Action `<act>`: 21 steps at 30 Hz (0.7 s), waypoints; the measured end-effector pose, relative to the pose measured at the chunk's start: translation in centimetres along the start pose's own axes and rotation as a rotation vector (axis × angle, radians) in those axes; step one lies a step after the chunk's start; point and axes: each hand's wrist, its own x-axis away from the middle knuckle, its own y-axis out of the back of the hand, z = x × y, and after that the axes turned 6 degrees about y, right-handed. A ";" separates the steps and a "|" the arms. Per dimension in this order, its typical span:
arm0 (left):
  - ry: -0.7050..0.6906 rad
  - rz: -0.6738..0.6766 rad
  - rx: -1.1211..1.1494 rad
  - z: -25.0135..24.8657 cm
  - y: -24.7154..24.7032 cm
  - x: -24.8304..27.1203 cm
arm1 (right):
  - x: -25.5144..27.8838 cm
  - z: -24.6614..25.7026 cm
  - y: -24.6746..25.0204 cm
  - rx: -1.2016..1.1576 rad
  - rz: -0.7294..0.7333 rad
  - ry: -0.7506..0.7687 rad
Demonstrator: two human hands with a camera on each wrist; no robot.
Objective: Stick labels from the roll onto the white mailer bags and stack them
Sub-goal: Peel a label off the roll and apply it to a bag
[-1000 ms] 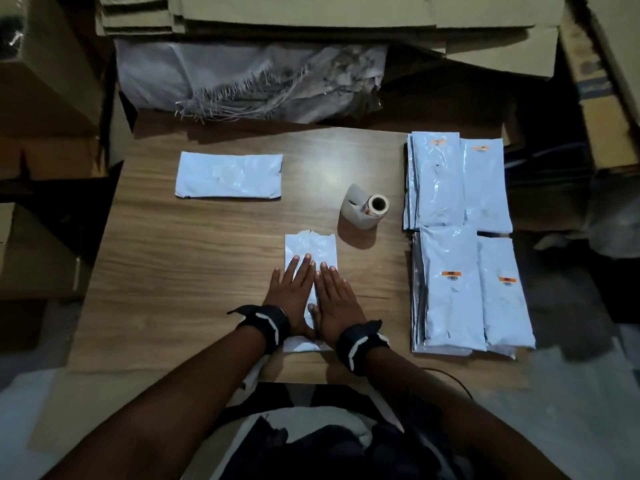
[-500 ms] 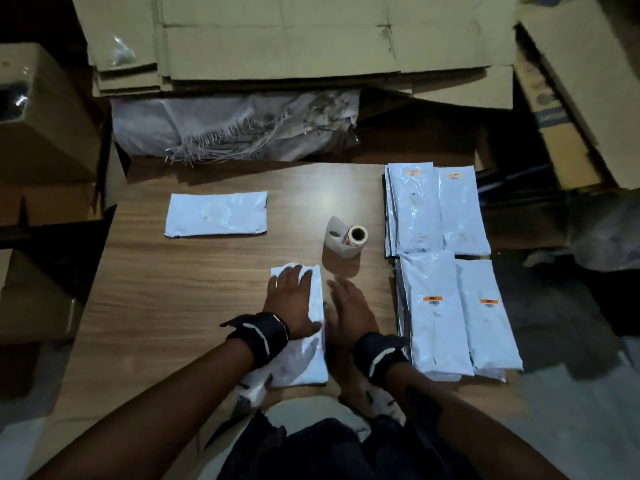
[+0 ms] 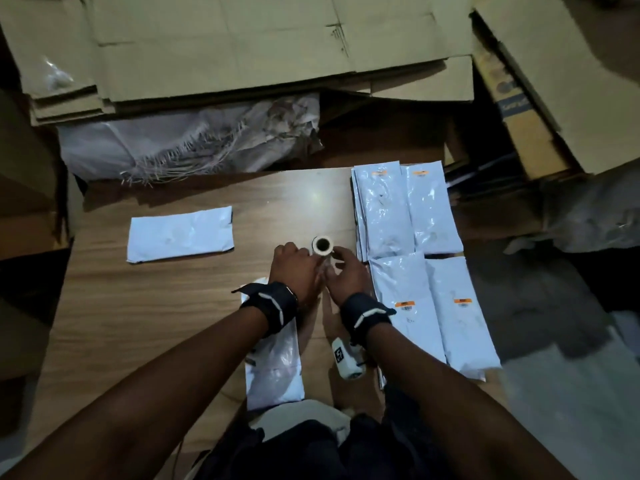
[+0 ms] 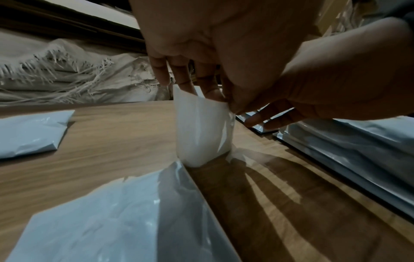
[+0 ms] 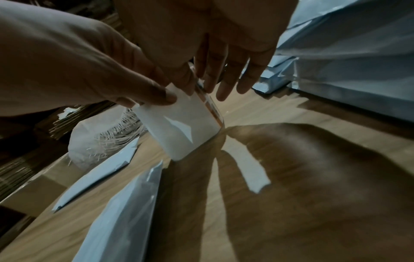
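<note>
The white label roll (image 3: 322, 246) stands on end at the middle of the wooden table (image 3: 138, 306). My left hand (image 3: 304, 253) grips it from the left, thumb on the near side and fingers behind. My right hand (image 3: 337, 255) pinches its upper right edge between thumb and forefinger, the other fingers straight. In the right wrist view an orange-printed label shows along the edge of the roll (image 5: 186, 124). A plain white mailer bag (image 3: 273, 372) lies lengthwise under my left forearm at the table's near edge. In the left wrist view the roll (image 4: 203, 131) stands just beyond that bag (image 4: 100, 221).
A second white mailer bag (image 3: 180, 233) lies crosswise at the left. Stacks of labelled bags (image 3: 398, 216) (image 3: 433, 306) fill the table's right side. Flattened cardboard (image 3: 242, 46) and a frayed woven sack (image 3: 194, 140) sit behind the table, with boxes on both sides.
Both hands left the mailer bag they were pressing and moved forward to the label roll. The roll, which lay on its side, now stands on end.
</note>
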 end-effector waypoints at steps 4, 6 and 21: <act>-0.025 0.041 0.043 -0.1 -0.8 -0.4 | 0.4 -0.1 0.3 0.076 0.015 0.020; -0.034 0.045 0.071 -0.1 -0.9 -0.6 | 0.3 -0.1 0.6 0.122 0.028 0.031; -0.082 0.032 0.072 0.1 -1.3 -1.0 | 0.2 0.6 2.2 0.362 0.106 0.082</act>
